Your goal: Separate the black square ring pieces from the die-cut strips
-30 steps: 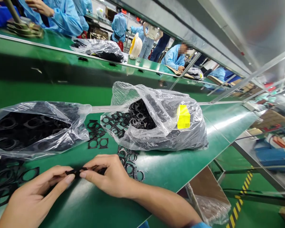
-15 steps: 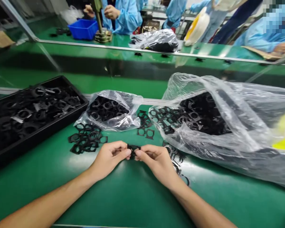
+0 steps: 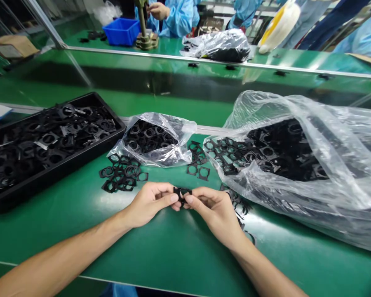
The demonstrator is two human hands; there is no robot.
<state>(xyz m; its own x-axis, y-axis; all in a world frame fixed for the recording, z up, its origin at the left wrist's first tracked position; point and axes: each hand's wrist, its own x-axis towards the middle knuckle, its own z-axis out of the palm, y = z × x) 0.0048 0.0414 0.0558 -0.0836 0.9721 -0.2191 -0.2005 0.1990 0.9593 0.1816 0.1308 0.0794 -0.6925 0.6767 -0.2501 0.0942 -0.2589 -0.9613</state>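
Observation:
Between my fingertips, just above the green tabletop, is a small black plastic part point(image 3: 182, 191). My left hand point(image 3: 156, 202) pinches its left side, and my right hand point(image 3: 214, 208) pinches its right side. Fingers cover much of the part, so its full shape is hidden. Behind my left hand lies a loose pile of black ring-shaped frames point(image 3: 120, 173). A few more black frames point(image 3: 198, 165) lie beyond the part, near a small clear bag point(image 3: 185, 142) full of them. Others point(image 3: 239, 206) are partly hidden behind my right hand.
A long black tray point(image 3: 57, 165) heaped with black parts stands at the left. A large clear plastic bag point(image 3: 297, 206) of frames spreads over the right side. Across a metal rail are a blue bin point(image 3: 122, 32), a bagged bundle point(image 3: 218, 45) and people in blue sleeves point(image 3: 181, 18).
The view has shifted, so the scene sits farther right and the tabletop's near edge shows. Both hands still hold the black part, with little change in grip.

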